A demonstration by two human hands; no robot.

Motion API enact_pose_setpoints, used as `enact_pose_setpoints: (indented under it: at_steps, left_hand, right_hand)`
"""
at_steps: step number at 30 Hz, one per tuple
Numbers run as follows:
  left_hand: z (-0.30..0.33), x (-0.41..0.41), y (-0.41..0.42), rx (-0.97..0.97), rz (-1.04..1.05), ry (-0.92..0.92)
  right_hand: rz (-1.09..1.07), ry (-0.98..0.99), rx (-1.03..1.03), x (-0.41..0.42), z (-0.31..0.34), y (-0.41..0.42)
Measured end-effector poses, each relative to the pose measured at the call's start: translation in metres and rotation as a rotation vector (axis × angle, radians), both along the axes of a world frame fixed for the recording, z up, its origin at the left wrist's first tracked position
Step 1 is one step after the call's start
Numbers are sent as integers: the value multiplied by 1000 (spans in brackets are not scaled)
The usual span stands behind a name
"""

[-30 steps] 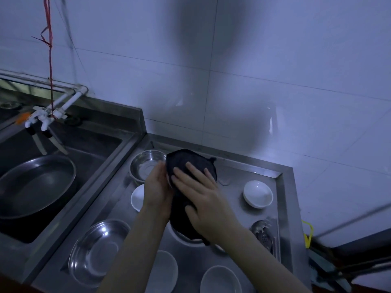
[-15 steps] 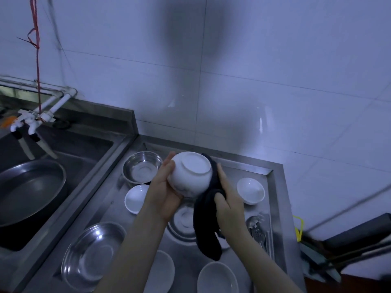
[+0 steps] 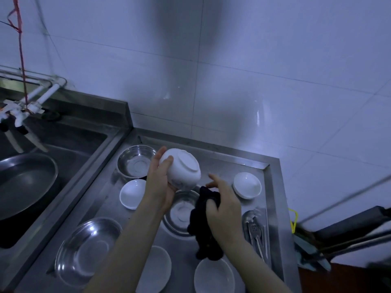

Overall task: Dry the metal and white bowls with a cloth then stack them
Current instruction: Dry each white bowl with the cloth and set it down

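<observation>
**White bowl upturned in my left hand, cloth in my right**

I have a white bowl held above the surface, tipped so its base faces up and toward me. My left hand cups it from the left, fingers curled over the wall near the base, thumb side underneath. The dark cloth hangs from my right hand, bunched in the palm and lower fingers; the forefinger and thumb stick out loosely toward the bowl, not touching it. Cloth and bowl are just apart.

Directly under the held bowl a metal bowl sits upright on the surface, partly hidden by the cloth. Behind it to the left is a deeper metal bowl, and a small white dish lies just in front of that. Another white dish rests near the right rim. Nearer me are a wide metal plate, a white bowl behind my left forearm and one more at the bottom. Utensils lie along the right edge. The sink on the left holds a large pan.
</observation>
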State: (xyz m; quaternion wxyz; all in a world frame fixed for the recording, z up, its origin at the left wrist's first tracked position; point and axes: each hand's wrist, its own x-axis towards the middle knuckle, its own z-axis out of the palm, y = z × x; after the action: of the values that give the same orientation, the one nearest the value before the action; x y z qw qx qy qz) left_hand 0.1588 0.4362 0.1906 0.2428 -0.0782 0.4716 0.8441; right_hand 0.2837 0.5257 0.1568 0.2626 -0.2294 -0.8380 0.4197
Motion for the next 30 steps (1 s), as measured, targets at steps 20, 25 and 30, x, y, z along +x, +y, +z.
enact_pose_setpoints:
  at_steps: [20,25,30]
  left_hand:
    - [-72,-63,-2,-1056,-523,844]
    - [-100,-59,31,-856,-508,682]
    - [-134,-58,61,-666,-482,258]
  right_hand:
    - [-107,-425,-124,-68,-21,59]
    - [-146,-429,-325,-63,-25,87]
    - [-282,-409,-388,-51,-23,119]
